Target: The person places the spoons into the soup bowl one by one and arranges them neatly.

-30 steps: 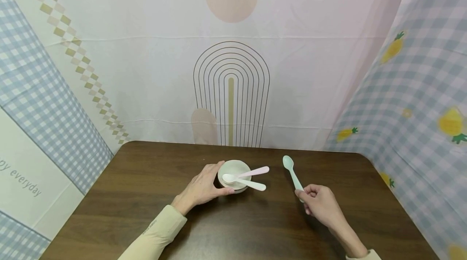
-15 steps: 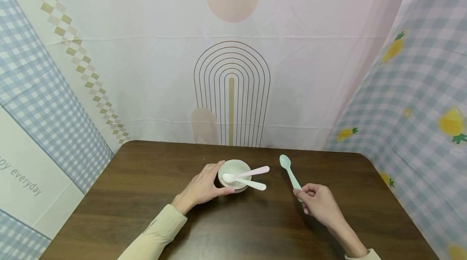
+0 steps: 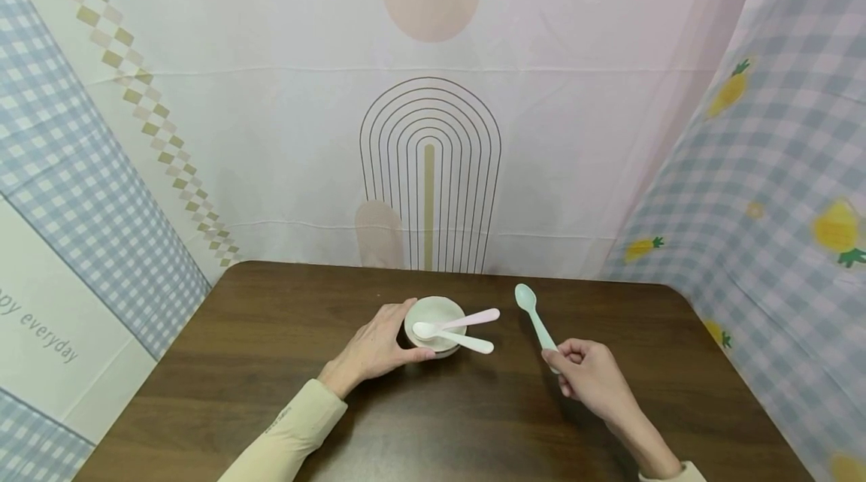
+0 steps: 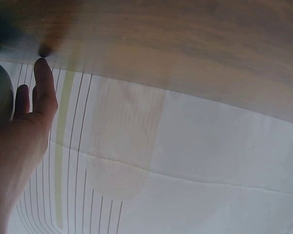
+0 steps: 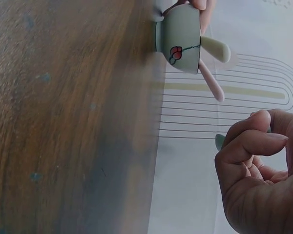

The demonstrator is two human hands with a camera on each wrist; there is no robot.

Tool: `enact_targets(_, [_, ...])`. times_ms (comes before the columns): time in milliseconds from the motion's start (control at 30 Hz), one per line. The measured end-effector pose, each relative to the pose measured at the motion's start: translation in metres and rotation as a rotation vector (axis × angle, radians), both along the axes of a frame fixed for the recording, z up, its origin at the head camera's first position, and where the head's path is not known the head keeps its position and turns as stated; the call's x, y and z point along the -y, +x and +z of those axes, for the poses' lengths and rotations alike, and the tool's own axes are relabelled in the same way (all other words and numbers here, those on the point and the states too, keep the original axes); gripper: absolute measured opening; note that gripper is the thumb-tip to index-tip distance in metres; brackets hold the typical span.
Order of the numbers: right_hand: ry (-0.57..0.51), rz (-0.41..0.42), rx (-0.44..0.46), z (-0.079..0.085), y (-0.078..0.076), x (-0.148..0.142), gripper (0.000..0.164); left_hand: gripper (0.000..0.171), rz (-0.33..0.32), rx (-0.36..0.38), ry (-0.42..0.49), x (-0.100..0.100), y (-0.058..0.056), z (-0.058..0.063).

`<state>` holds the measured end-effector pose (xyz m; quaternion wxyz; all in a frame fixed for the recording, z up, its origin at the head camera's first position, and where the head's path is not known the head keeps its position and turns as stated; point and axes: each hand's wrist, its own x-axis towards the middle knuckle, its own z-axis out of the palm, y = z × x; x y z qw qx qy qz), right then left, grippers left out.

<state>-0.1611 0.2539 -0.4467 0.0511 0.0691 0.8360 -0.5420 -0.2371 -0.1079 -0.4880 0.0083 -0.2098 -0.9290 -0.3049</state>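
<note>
A small pale bowl (image 3: pixel 436 306) stands upright on the wooden table, with a flower design on its outer wall (image 5: pixel 185 54) in the right wrist view. My left hand (image 3: pixel 377 344) holds it from the left, thumb at the near side and fingers at the back. Inside lean a white spoon (image 3: pixel 468 341) and a pink spoon (image 3: pixel 479 316), their handles jutting right over the rim. To the right, my right hand (image 3: pixel 590 378) pinches a mint-green spoon (image 3: pixel 539 325) by the end of its handle, bowl end pointing away above the table. Its fingers mostly hide that spoon in the right wrist view.
The brown wooden table (image 3: pixel 433 429) ends at the back against a pale patterned curtain (image 3: pixel 284 166). Checked cloth (image 3: pixel 737 241) with a fruit print hangs along the right side, and more checked cloth (image 3: pixel 74 136) hangs at the left.
The mint-green spoon has swung slightly left toward the bowl, my right hand shifting a little left with it. My left hand, the bowl and the two spoons in it have stayed put.
</note>
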Motion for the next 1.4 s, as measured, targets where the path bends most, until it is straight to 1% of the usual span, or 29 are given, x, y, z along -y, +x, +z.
enact_targets(433, [-0.019, 0.021, -0.010, 0.004, 0.003, 0.003, 0.026, 0.093, 0.001, -0.001, 0.010, 0.000, 0.002, 0.001])
enact_targets(667, [-0.019, 0.025, -0.005, 0.007, 0.003, 0.004, 0.026, 0.099, 0.003, -0.013, 0.001, 0.000, 0.002, 0.000])
enact_targets(1033, [-0.038, 0.031, -0.006, 0.009, 0.004, 0.006, 0.027, 0.098, 0.009, -0.002, 0.008, 0.000, 0.001, 0.000])
enact_targets(1300, [-0.123, 0.055, 0.017, 0.015, 0.005, 0.008, 0.024, 0.096, -0.002, -0.010, 0.008, 0.000, 0.001, 0.000])
enact_targets(1400, [-0.135, 0.062, 0.019, 0.017, 0.005, 0.008, 0.025, 0.094, -0.001, -0.004, 0.011, 0.000, 0.002, 0.000])
